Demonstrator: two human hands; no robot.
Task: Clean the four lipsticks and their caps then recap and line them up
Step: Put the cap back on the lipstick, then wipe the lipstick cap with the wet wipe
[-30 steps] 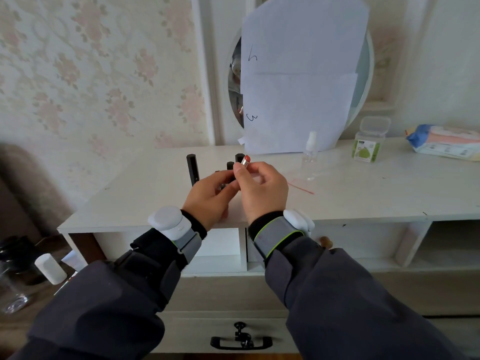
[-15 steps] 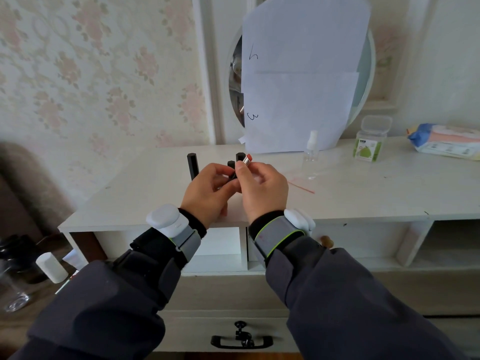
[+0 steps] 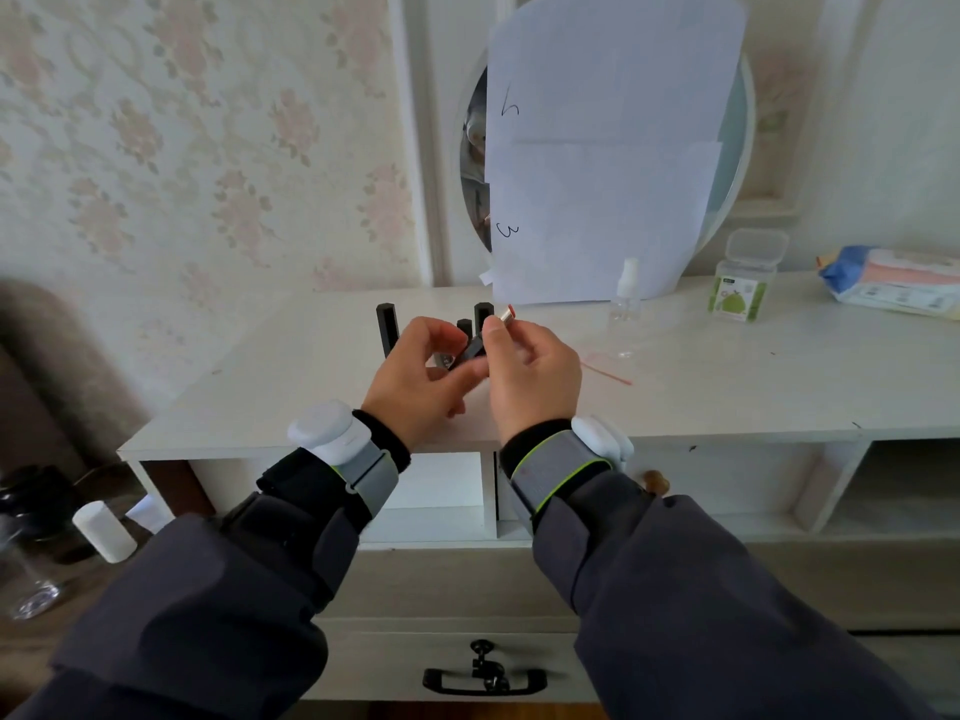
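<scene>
Two hands meet above the front part of the white dresser top, close together but not touching. Your left hand has its fingers curled round a black cap, pinched between thumb and fingertips, open end tilted up toward the right. Your right hand pinches an uncapped lipstick between thumb and forefinger; the metal collar and red tip stick out past the thumb, pointing up and away from you. Cap and lipstick are near each other but apart.

Behind the left hand, a tall black lipstick tube stands upright on the dresser. Two more black tubes stand just behind the hands, partly hidden; whether they are capped, you cannot tell.

Farther right: a thin red-tipped stick lies flat, a clear spray bottle stands behind it, then a green-labelled clear box and a wipes packet. White paper sheets cover a round mirror at the back.
</scene>
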